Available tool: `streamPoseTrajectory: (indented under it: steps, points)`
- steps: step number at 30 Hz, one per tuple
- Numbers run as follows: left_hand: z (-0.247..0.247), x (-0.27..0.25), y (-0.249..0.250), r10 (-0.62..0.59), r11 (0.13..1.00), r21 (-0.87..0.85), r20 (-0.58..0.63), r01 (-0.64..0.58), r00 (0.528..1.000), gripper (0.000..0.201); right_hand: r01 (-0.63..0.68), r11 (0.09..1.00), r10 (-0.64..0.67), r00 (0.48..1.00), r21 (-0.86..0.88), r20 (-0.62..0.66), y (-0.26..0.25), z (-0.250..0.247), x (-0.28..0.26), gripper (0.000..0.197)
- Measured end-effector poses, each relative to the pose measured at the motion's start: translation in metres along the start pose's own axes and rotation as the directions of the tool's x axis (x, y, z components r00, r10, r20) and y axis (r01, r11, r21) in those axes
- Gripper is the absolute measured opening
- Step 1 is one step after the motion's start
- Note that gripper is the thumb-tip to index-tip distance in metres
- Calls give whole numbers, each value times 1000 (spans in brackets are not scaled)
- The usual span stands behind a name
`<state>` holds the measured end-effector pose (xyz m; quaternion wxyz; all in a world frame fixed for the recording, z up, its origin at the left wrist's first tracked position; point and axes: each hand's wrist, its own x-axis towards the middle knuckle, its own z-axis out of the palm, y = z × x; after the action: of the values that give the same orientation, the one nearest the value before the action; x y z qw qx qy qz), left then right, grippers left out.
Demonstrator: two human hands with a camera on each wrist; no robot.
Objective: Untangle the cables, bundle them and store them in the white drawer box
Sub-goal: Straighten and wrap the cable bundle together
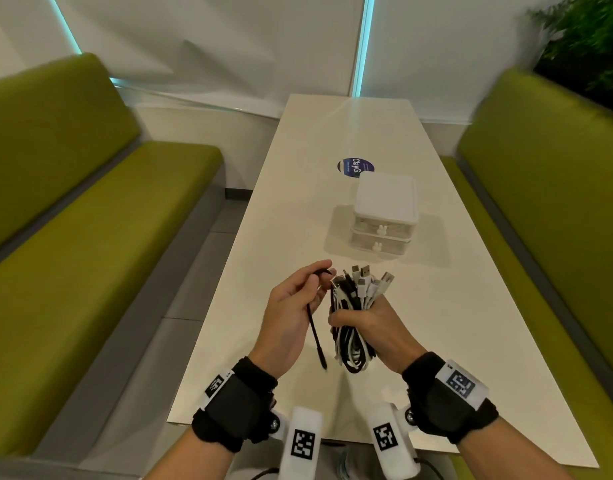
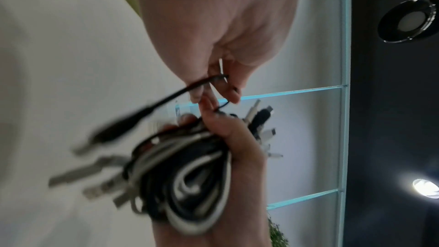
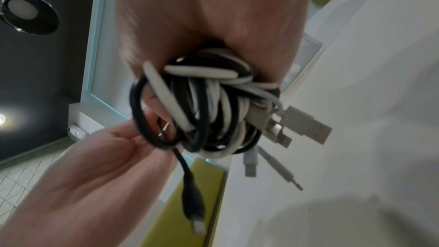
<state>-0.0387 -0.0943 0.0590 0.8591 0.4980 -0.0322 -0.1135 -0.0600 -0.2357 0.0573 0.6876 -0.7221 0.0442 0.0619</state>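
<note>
Both wrists: black fabric wrist straps (image 1: 234, 407), white tags with black square-code markers. White camera blocks (image 1: 303, 441) underneath, same markers, screws at mounts. Bare forearms, no sleeves.

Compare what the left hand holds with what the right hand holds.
The left hand pinches one thin black cable, its plug dangling free; the right hand grips a cable bundle of black and white loops, plugs fanning upward. Both are held above the table.

Blurring in the left wrist view: cable bundle (image 2: 190, 185) and dangling plugs (image 2: 78, 176); hiding most drawer box (image 3: 306, 63) behind right hand (image 3: 213, 16).
</note>
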Motion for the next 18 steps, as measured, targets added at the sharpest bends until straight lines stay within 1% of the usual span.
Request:
streamPoseTrajectory:
  steps: [2,5,8,11,13,16,18]
  points:
    - [11,-2,-4,-5,1000,-31,-46,4,999,28,35,999,-35,999,-33,-1,-1,5,-2,15]
    - [25,-4,-9,-27,998,-50,-79,24,996,28,49,998,-49,999,-41,13,0,12,-5,24]
    - [28,-4,-11,-61,990,-134,-83,49,995,28,33,998,-32,999,-53,25,-1,8,-7,19]
    - [29,-1,-11,-119,976,-194,-89,99,989,34,22,996,-19,999,-88,36,-3,1,-6,17]
    - [31,3,-10,-126,980,-163,-69,114,990,38,18,994,-15,999,-105,35,-6,-5,-4,16]
    - [36,10,-4,-152,983,-99,5,152,988,44,25,995,-22,999,-92,40,-9,-12,-1,17]
    - [37,16,-1,-170,984,-50,43,172,985,50,38,996,-37,999,-80,14,-10,-13,-2,18]
